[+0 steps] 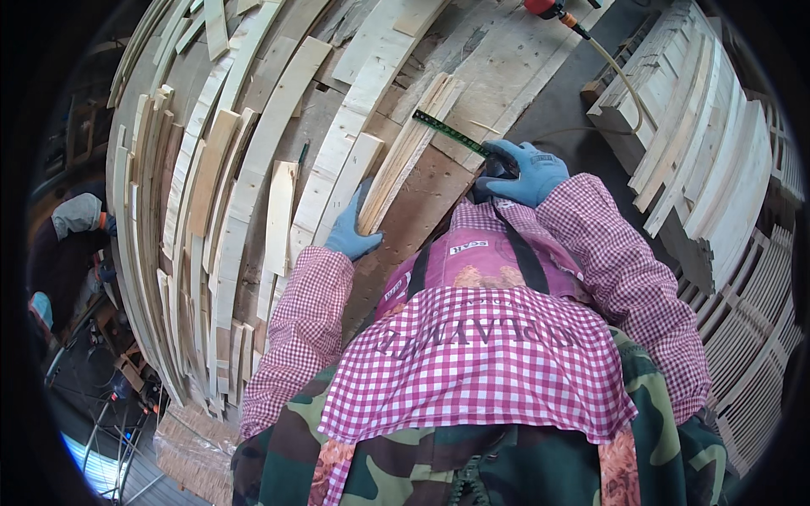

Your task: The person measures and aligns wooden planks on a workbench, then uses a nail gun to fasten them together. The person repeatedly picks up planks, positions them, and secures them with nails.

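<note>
My left hand (354, 235), in a blue work glove, grips the near end of a small stack of narrow wooden strips (413, 148), thumb on one side and fingers on the other. The strips lie lengthwise on the wooden worktop (430, 187). My right hand (530, 172), gloved the same way, is closed round the near end of a tape measure (447, 131). Its black blade with green markings lies across the top of the strips. The part inside my right glove is hidden.
Many loose wooden strips (253, 185) cover the worktop to the left. At the far right stands a stack of pale boards (688, 126), with slatted wood (751, 295) below it. A red tool (544, 8) with a hose lies at the top. Another person (80, 219) is at the left edge.
</note>
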`<act>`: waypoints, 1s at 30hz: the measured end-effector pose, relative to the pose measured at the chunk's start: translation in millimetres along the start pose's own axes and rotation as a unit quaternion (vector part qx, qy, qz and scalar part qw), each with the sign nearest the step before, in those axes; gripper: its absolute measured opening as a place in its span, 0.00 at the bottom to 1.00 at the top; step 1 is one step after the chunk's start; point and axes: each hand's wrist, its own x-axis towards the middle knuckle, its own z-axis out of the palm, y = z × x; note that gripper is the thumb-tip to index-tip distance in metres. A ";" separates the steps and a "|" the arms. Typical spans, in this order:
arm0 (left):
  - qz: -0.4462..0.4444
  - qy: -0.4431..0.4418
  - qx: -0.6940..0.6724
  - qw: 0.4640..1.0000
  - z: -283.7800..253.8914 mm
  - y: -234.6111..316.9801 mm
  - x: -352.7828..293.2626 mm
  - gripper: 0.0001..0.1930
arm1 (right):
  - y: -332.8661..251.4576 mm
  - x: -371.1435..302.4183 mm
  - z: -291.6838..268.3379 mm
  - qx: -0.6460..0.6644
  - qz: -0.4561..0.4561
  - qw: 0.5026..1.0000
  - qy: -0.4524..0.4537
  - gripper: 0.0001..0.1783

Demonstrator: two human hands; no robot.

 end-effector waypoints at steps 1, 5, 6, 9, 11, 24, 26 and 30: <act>-0.002 -0.002 -0.008 1.000 0.3 1.1 -0.1 0.52 | -0.7 -0.7 -1.1 -0.007 0.006 1.000 -0.003 0.45; 0.006 -0.006 -0.035 0.999 1.3 4.8 0.7 0.52 | -0.7 -1.2 -1.9 -0.029 0.013 0.999 0.004 0.44; 0.012 -0.005 -0.040 0.999 1.3 5.0 0.9 0.52 | -0.3 -1.3 -1.1 -0.032 0.010 0.999 0.011 0.44; 0.020 -0.003 -0.038 0.999 2.7 4.5 1.5 0.51 | 0.4 -3.2 0.9 -0.030 0.011 0.999 0.019 0.44; 0.012 -0.002 -0.037 0.999 4.9 6.4 1.0 0.51 | 1.8 -5.4 3.3 -0.029 0.014 0.999 0.024 0.44; -0.002 0.002 -0.029 1.000 8.9 7.2 2.3 0.50 | 3.8 -5.3 10.4 -0.011 0.021 0.999 0.039 0.45; -0.003 0.006 -0.032 0.999 8.5 9.9 2.1 0.50 | 3.6 -6.5 12.0 0.016 0.016 0.999 0.044 0.45; -0.013 0.005 -0.037 0.999 9.5 11.1 1.9 0.49 | 12.5 -1.3 21.5 0.129 0.003 0.989 0.078 0.44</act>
